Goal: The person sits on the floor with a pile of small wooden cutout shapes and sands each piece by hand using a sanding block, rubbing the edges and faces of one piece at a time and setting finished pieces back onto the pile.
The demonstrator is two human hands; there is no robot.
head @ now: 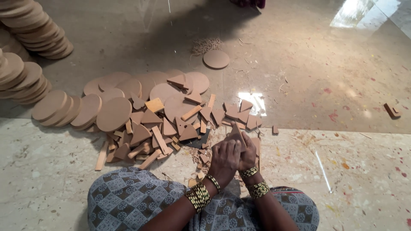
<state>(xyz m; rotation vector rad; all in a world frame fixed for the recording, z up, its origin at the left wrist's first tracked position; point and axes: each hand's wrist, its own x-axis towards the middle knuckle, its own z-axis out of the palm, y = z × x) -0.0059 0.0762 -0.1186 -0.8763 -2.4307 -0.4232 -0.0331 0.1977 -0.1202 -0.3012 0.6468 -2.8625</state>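
Observation:
My left hand and my right hand are pressed together just above my lap, both closed around one small brown board piece whose pointed end sticks up between them. Beaded bangles ring both wrists. Directly in front of the hands lies a heap of small cut board pieces: triangles, strips and squares. A dark flat thing lies partly under the heap, close to my left hand.
Round brown board discs lie overlapped left of the heap, with taller disc stacks at the far left. One lone disc and shavings lie farther out. A small offcut sits at the right. My patterned-clothed knees fill the bottom.

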